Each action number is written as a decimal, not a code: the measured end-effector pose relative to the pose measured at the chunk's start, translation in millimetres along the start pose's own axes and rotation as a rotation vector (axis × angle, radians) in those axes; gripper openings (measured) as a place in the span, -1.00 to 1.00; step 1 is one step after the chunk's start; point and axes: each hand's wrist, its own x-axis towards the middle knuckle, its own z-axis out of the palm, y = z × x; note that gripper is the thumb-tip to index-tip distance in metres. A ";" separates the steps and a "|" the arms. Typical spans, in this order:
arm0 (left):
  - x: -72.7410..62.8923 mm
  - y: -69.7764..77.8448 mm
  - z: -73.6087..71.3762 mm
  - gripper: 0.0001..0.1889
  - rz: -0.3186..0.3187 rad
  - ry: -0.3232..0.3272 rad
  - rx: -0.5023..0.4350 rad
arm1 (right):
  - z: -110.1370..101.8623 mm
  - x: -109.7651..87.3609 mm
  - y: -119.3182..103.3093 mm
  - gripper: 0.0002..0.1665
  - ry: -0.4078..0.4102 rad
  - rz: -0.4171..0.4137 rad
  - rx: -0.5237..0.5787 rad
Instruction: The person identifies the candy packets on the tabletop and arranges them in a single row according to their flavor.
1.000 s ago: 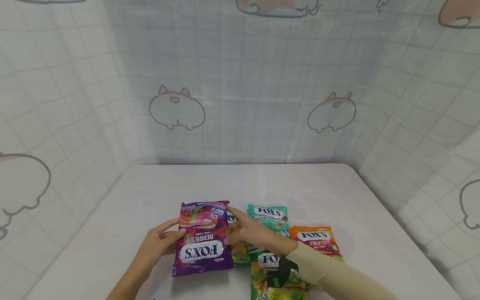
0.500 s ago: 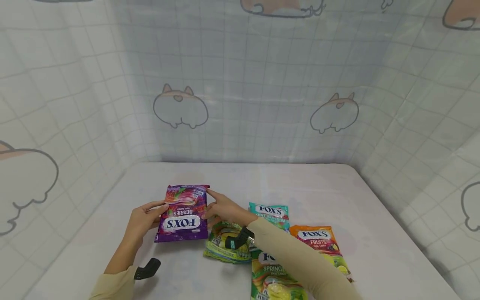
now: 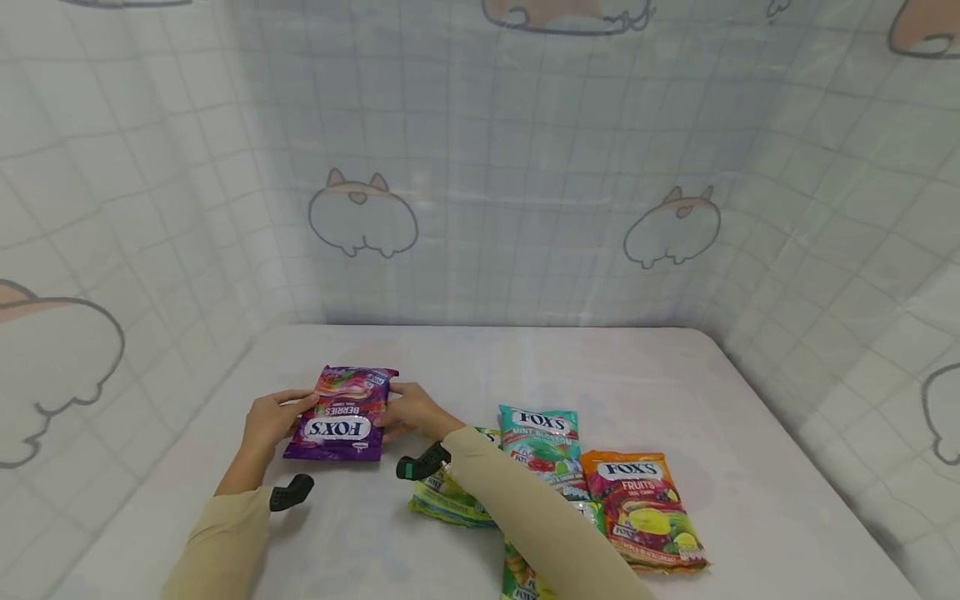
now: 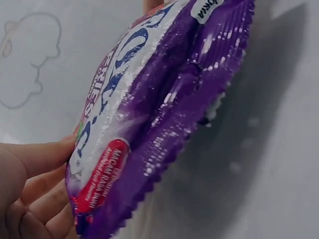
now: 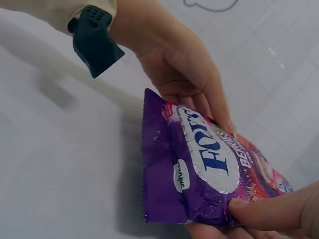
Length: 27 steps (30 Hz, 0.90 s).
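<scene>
A purple Fox's Berries candy bag is held between both hands at the left of the table, its lettering upside down in the head view. My left hand grips its left edge, thumb on the front; in the left wrist view the other fingers curl behind the bag. The right hand pinches the opposite edge, and its thumb presses the front in the right wrist view. Below the bag's purple end, a shadow falls on the table in both wrist views, and the bag is tilted there.
To the right lie a green-yellow candy bag, a teal Mint Blossom bag, an orange-red Fruits bag and a green bag. The right sleeve crosses over several of them. Grid-patterned cloth walls enclose the white table.
Both hands have carried the purple candy bag left and farther back, and it sits lower over the table. The green-yellow bag shows more fully. The other bags stay put.
</scene>
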 end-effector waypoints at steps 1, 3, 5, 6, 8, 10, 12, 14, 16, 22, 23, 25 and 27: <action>1.7 -1.6 -1.6 -0.38 0.005 -0.009 -0.001 | 2.6 2.1 1.6 -0.15 0.003 -0.008 0.012; 3.9 -5.6 -4.3 -0.40 0.016 -0.032 -0.018 | 7.6 5.9 5.1 -0.15 0.014 -0.023 0.015; 4.4 -9.5 -6.6 -0.43 0.024 -0.056 -0.038 | 12.5 7.9 8.3 -0.14 0.034 -0.040 -0.013; 4.8 -11.6 -7.7 -0.44 0.025 -0.067 -0.049 | 15.0 8.7 9.5 -0.14 0.040 -0.044 -0.025; 5.4 -15.2 -9.4 -0.45 0.019 -0.081 -0.064 | 19.6 10.3 11.6 -0.14 0.063 -0.047 -0.039; 6.2 -17.6 -10.7 -0.46 0.011 -0.086 -0.066 | 23.4 11.5 12.6 -0.14 0.084 -0.041 -0.048; 8.1 -19.7 -11.8 -0.46 0.008 -0.086 -0.065 | 27.0 12.8 12.3 -0.15 0.102 -0.030 -0.050; 9.9 -21.1 -12.8 -0.46 0.007 -0.087 -0.061 | 30.2 13.7 11.5 -0.15 0.129 -0.023 -0.067; 12.1 -22.3 -13.5 -0.46 0.003 -0.083 -0.056 | 32.5 14.5 10.9 -0.14 0.146 -0.022 -0.086; 16.9 -26.5 -14.1 -0.44 0.004 -0.056 -0.016 | 33.9 14.7 11.7 -0.13 0.137 -0.037 -0.093; 16.9 -27.0 -14.1 -0.44 0.004 -0.049 -0.005 | 33.8 14.6 12.2 -0.13 0.137 -0.037 -0.090; 17.1 -27.3 -14.5 -0.44 -0.001 -0.032 0.013 | 33.9 14.7 13.4 -0.12 0.145 -0.040 -0.097; 16.8 -26.8 -14.1 -0.45 -0.005 -0.010 0.038 | 34.4 14.5 13.8 -0.13 0.159 -0.043 -0.099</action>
